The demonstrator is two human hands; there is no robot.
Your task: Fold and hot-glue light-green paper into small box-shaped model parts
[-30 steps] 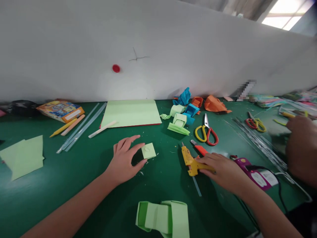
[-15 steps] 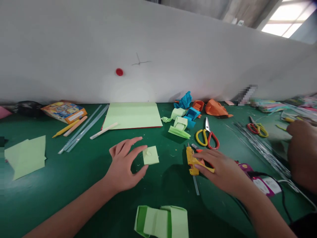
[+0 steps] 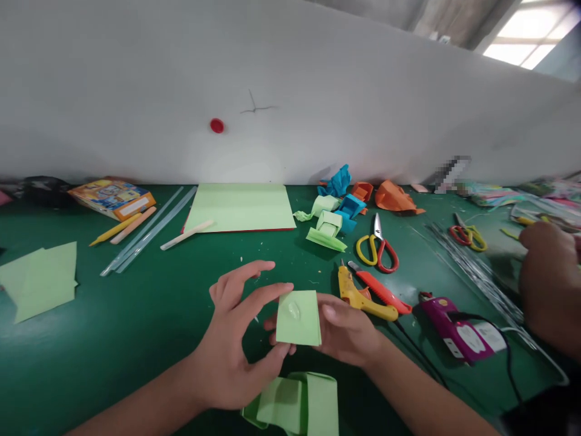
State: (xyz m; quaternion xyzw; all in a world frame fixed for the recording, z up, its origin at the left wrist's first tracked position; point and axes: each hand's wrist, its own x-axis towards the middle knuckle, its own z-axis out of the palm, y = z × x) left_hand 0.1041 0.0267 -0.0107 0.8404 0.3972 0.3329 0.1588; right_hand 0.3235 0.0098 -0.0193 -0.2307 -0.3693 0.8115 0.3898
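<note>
We log: one green square [image 3: 297, 332], raised, left grip [image 3: 236, 342] pinching its edges, right grip [image 3: 348, 332], now off the glue gun [image 3: 348, 289], seemingly clamped behind, committing both to it.

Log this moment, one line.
left hand: pinching green square | right hand: holding it | clear blob on top | glue gun: on table, beside red cutter

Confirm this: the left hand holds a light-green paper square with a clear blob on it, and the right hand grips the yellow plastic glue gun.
Not the right hand: the head view shows it at the paper square too, while the glue gun lies on the green table. The left hand holds the square, clear blob on it.
</note>
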